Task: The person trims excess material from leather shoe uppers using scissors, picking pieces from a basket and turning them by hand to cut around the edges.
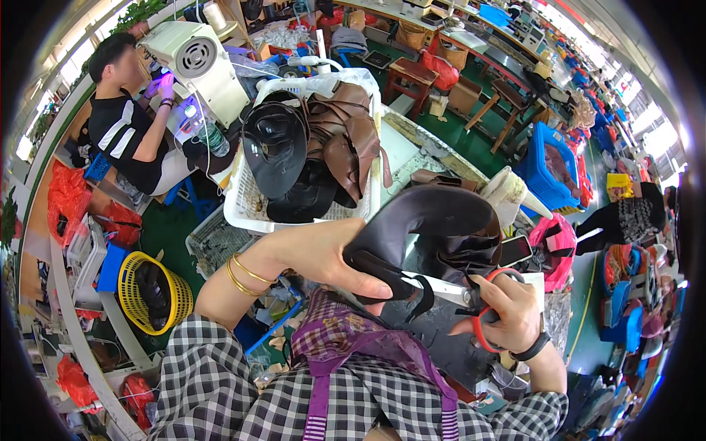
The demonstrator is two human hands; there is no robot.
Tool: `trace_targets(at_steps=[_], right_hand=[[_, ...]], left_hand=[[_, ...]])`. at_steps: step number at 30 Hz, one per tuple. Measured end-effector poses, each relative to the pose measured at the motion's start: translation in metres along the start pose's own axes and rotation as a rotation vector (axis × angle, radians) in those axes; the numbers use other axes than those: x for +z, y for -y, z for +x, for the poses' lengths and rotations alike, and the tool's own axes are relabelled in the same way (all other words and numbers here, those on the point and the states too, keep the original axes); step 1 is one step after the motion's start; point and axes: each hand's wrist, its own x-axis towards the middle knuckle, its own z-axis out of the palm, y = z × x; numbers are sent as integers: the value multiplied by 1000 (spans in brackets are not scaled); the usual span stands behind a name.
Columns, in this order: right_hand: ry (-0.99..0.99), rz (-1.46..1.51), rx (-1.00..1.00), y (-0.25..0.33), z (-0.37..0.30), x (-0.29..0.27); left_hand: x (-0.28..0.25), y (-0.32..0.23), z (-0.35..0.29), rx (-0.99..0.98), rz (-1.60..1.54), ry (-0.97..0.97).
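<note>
My left hand (334, 257) is closed on a black leather shoe upper (413, 209), thumb pressed along its lower edge. The upper's curved flap rises above the fingers, and its folds hide part of my grip. In my right hand (515, 316) are scissors (450, 292) with red and black handles, my fingers through the loops. Their silver blades point left and meet a narrow black strip (421, 298) at the edge of the upper, just beside my left thumb. Whether the blades are fully closed is hard to make out.
Beyond my left hand stands a white plastic basket (246, 198) of brown and black leather pieces. A person (121, 121) works by a cream sewing machine (193, 62) at far left. A phone (515, 251) and pink bag (557, 250) lie right; a yellow basket (129, 294) stands lower left.
</note>
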Motion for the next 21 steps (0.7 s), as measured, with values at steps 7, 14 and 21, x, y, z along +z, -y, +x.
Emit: trace_targets(at_steps=[7, 14, 21], right_hand=[[55, -83, 28, 6, -6, -6], [37, -27, 70, 7, -8, -6], [15, -45, 40, 6, -2, -2]], left_hand=[[-7, 5, -1, -70, 182, 66], [-9, -6, -2, -118, 116, 87], [-12, -4, -2, -121, 85, 72]])
